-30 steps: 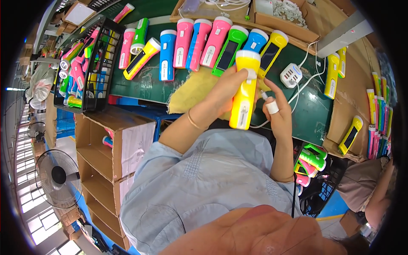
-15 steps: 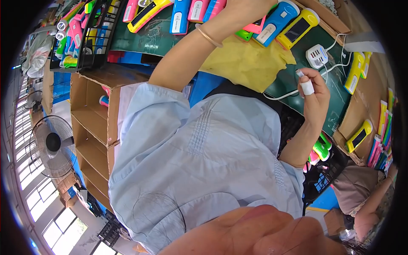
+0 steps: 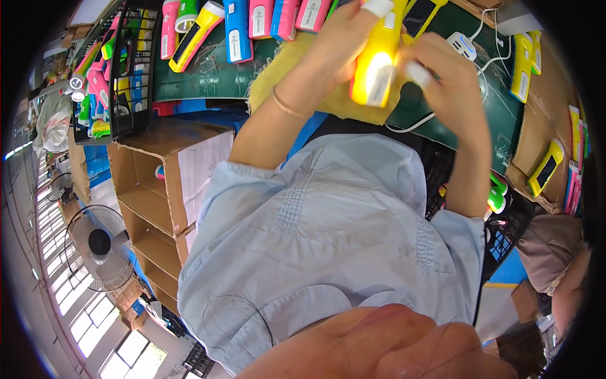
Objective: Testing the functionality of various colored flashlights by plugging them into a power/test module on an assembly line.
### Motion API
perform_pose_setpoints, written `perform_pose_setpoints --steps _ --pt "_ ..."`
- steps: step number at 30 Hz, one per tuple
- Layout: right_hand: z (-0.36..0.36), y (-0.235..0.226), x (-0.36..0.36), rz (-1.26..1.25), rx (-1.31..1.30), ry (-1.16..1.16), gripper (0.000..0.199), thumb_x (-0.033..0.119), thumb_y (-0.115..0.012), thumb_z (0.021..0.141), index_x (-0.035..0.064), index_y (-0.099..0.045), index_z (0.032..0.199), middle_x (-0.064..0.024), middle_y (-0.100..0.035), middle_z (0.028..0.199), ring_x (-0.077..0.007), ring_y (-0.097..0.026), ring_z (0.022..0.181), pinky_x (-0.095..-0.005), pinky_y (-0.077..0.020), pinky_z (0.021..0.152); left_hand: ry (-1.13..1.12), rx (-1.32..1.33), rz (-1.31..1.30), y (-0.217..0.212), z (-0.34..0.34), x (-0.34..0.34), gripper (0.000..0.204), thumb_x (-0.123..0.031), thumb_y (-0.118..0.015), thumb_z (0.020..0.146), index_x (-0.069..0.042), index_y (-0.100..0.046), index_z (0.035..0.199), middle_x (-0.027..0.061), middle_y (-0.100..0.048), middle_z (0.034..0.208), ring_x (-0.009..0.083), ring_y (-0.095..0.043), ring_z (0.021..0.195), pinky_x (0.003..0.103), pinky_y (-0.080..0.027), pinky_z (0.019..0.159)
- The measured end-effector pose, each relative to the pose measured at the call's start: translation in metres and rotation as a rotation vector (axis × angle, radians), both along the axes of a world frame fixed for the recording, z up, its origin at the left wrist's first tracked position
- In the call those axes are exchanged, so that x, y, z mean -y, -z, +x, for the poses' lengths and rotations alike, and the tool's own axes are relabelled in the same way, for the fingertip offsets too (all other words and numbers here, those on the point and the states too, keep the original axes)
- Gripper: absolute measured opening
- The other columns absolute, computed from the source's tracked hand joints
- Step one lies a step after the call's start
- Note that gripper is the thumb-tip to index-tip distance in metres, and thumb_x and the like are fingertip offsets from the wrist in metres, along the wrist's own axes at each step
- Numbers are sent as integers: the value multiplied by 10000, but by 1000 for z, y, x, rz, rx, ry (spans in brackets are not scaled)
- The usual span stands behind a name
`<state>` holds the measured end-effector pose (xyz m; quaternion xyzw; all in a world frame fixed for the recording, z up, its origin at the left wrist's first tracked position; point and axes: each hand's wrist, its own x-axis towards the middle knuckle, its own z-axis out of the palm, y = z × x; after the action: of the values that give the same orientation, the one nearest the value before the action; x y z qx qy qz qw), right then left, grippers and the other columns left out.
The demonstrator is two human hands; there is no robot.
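Both hands are working one yellow flashlight (image 3: 376, 63) held up over the green worktable (image 3: 214, 76), just above a yellow cloth (image 3: 284, 69) lying on it. The left hand (image 3: 334, 47) is wrapping closed around the flashlight's body from the left side, a thin bracelet (image 3: 285, 106) sitting on that wrist; the right hand (image 3: 451, 79) is closing in on the right side with a taped fingertip (image 3: 418, 72) pressing near the lit side panel, so both are gripping the same piece. The panel is glowing bright, washing out detail there. To do this well, judging from the pose: keeping the left grip firm and low on the body so the panel stays facing up, pressing with the fingertip pad rather than the nail, and keeping the piece over the cloth in case it slips. A row of finished flashlights (image 3: 240, 25) in pink, blue, yellow and green is lying side by side along the table's far edge, each with a dark rectangular panel. A black wire basket (image 3: 129, 69) at left is holding more pink and green ones upright. Below it an open brown cardboard box (image 3: 158, 183) with dividers is standing, a white rectangular label sheet (image 3: 202, 170) stuck on its side. A white charger block (image 3: 462, 45) with cord is sitting on the table near the right hand; more yellow flashlights (image 3: 524, 60) are lying on cardboard at right.
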<state>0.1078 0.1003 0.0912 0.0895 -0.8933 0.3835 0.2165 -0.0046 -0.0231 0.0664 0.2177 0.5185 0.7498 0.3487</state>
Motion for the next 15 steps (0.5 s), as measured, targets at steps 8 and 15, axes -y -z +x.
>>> perform_pose_setpoints --steps 8,15 --pt "35 37 37 160 -278 -108 364 65 -638 651 14 -610 1011 -39 -504 750 -192 -468 653 -284 -384 559 173 429 356 -13 -2 7 462 -504 -425 885 -78 -480 1056 58 -545 870 190 -557 731 320 -499 647" --pt "43 32 39 180 -312 -102 396 121 -705 588 39 -629 968 -35 -476 694 -175 -466 597 -287 -377 492 71 612 490 5 9 11 486 -516 -421 884 -70 -482 1065 53 -544 904 185 -540 745 308 -487 675"
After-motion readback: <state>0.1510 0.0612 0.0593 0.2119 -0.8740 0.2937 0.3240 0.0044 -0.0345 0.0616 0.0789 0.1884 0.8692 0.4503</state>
